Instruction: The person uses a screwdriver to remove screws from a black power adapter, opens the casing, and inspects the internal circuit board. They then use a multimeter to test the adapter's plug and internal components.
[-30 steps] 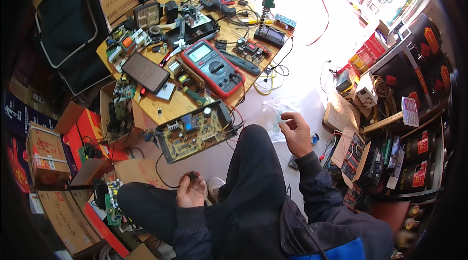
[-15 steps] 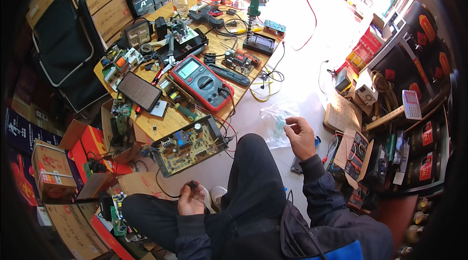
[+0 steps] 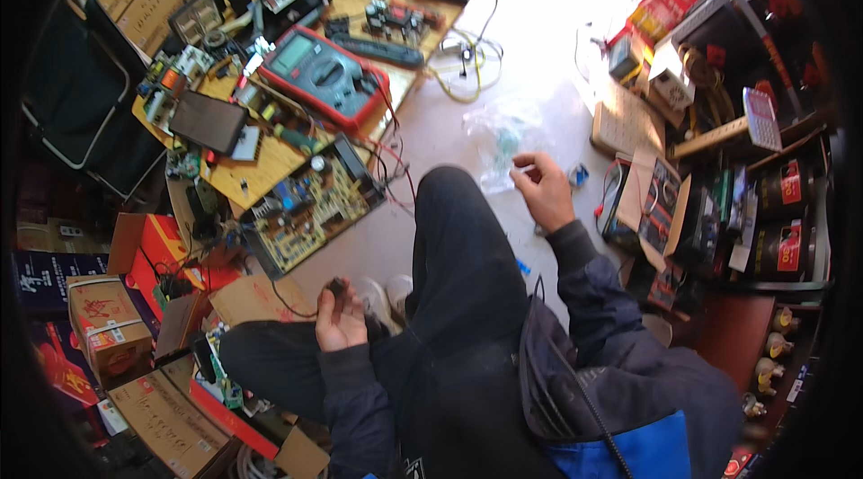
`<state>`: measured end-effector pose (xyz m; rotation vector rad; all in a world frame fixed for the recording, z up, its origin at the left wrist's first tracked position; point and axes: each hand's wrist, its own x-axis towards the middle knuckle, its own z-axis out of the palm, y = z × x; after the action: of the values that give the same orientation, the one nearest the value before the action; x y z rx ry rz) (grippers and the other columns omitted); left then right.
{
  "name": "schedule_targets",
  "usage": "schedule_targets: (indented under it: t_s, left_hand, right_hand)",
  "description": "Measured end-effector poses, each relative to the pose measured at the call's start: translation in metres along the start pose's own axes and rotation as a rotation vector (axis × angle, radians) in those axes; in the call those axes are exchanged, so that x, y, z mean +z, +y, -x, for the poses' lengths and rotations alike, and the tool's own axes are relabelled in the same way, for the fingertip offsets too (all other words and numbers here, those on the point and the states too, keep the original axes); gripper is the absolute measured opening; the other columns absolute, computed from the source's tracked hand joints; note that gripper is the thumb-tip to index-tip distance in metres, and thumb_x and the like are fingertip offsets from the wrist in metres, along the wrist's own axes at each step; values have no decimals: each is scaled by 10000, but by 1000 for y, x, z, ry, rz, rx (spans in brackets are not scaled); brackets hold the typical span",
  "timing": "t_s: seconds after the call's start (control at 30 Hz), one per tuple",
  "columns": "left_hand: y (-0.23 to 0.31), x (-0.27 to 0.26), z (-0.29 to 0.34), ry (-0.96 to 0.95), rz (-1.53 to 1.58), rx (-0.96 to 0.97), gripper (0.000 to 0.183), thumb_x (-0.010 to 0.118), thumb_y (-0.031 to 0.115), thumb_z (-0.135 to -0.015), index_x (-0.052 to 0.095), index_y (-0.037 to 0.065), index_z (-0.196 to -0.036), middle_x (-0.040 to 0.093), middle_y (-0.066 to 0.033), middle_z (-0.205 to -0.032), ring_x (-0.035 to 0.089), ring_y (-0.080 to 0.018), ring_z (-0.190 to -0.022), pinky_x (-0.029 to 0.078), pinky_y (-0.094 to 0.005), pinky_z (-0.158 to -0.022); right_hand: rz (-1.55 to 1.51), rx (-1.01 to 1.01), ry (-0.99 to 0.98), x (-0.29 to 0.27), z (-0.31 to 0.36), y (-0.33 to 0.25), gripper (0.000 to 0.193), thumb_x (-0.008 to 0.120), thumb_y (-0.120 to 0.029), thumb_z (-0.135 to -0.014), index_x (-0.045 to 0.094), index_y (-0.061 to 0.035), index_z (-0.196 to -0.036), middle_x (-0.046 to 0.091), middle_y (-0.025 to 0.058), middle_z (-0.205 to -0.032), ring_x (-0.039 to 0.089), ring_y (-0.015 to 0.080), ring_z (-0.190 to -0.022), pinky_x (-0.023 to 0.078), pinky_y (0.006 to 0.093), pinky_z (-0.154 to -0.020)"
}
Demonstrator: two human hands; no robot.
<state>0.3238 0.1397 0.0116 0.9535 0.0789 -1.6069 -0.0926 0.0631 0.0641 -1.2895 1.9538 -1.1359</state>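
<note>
My left hand (image 3: 342, 319) is low over my left thigh, its fingers curled round a small black plug (image 3: 337, 285) with a dark cable trailing off to the left. My right hand (image 3: 547, 193) is raised beside my right knee, thumb and forefinger pinched together. A small pale bit shows at those fingertips, too small to name. Ahead of my left hand, a circuit board in an open black case (image 3: 315, 208) rests at the table's near edge. Behind it lies a red and grey multimeter (image 3: 325, 76), its leads hanging down. A dark phone (image 3: 209, 122) lies to its left.
The wooden table (image 3: 235, 184) is crowded with tools and electronic parts. A clear plastic bag (image 3: 505, 133) lies on the floor beyond my right hand. Opened cardboard boxes (image 3: 112, 322) crowd the left. Shelves with a calculator (image 3: 762, 119) and boxes line the right.
The view has shifted, so the table sits higher and further left. My left hand still holds the plug, and my right hand stays raised with its fingers pinched.
</note>
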Motion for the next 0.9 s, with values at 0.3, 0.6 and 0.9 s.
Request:
schedule_targets:
  t_s: [0.3, 0.6, 0.9]
  left_hand:
    - [3, -4, -4, -54, -55, -11, 310, 624, 212, -1064, 664, -24, -1260, 722, -192, -1250, 743, -239, -1004, 636, -361, -834]
    - [8, -7, -11, -46, -82, -73, 345, 610, 203, -1070, 632, -46, -1307, 706, -198, -1287, 740, -252, -1018, 645, -362, -866]
    - [6, -3, -6, 22, -132, -48, 345, 656, 212, -1046, 646, -42, -1279, 715, -197, -1243, 729, -262, -1047, 637, -373, -898]
  right_hand:
    - [231, 268, -135, -6, 40, 132, 353, 762, -242, -871, 723, -9, -1134, 748, 184, -1057, 732, 310, -993, 577, 399, -880]
    - [466, 641, -702, 8, 158, 303, 545, 869, -355, -777, 752, -67, -1226, 755, 208, -1173, 728, 326, -1092, 569, 404, -959]
    - [221, 876, -737, 32, 207, 344, 519, 855, -342, -795, 763, -14, -1187, 762, 197, -1131, 719, 314, -1056, 554, 409, -952]
